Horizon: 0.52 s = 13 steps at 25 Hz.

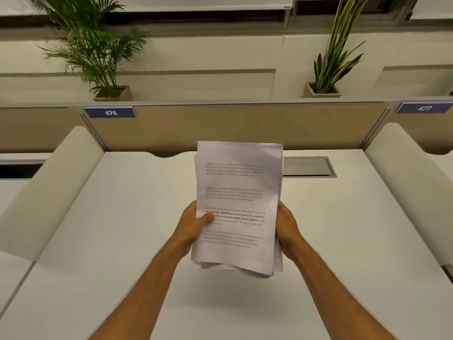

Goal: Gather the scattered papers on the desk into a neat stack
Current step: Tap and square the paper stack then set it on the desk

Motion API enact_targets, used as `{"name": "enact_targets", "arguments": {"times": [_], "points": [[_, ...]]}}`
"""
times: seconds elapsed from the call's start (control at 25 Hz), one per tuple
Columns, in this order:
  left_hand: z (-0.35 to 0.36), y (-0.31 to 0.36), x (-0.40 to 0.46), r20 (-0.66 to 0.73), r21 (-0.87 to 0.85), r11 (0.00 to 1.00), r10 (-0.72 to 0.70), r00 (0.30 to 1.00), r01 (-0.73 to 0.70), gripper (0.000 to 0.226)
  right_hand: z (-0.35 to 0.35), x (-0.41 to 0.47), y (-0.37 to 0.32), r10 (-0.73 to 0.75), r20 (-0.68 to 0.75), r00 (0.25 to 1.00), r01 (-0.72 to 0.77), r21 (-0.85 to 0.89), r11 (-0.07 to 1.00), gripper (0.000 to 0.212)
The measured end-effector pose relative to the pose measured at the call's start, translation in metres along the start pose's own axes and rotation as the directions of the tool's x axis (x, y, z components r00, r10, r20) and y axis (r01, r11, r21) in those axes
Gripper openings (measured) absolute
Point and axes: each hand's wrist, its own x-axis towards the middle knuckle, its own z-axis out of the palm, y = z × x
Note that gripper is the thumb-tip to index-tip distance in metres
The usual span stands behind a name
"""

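A stack of white printed papers (pixel 239 187) is held up above the white desk (pixel 122 229), tilted toward me, text facing me. My left hand (pixel 193 225) grips the stack's left edge, thumb on the front sheet. My right hand (pixel 286 225) clasps the right edge, fingers behind the sheets. The bottom edges of the sheets are uneven and fan out slightly. No loose sheets show on the desk surface.
A grey cable hatch (pixel 308 166) is set in the desk behind the stack. A beige partition (pixel 232 126) with labels 476 and 477 closes the far side. White rounded side dividers (pixel 49 190) flank the desk. Two potted plants (pixel 98 57) stand beyond the partition.
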Motion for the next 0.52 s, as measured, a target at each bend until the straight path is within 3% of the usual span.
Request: {"name": "enact_targets", "arguments": {"times": [0.08,0.24,0.32,0.44,0.52], "points": [[0.002,-0.004,-0.005,-0.036,0.018,0.999,0.040,0.999,-0.039,0.031,0.003,-0.004,0.003,-0.026,-0.039,0.999,0.026,0.001,1.000,0.047],[0.002,-0.006,-0.012,-0.100,0.099,0.981,0.176,0.979,-0.166,0.032,-0.002,-0.007,0.010,-0.259,-0.044,0.965,0.245,-0.205,0.948,0.010],[0.004,-0.010,-0.012,-0.129,0.181,0.958,0.248,0.960,-0.223,0.027,-0.003,-0.008,0.014,-0.306,-0.047,0.951,0.287,-0.240,0.928,0.025],[0.007,-0.025,-0.008,-0.152,0.325,0.920,0.279,0.948,-0.218,0.021,-0.003,-0.009,0.031,-0.311,-0.041,0.949,0.285,-0.301,0.910,0.032],[0.009,-0.035,-0.007,-0.147,0.317,0.933,0.228,0.963,-0.172,0.029,-0.006,-0.006,0.051,-0.229,-0.042,0.972,0.200,-0.358,0.912,0.028]]}}
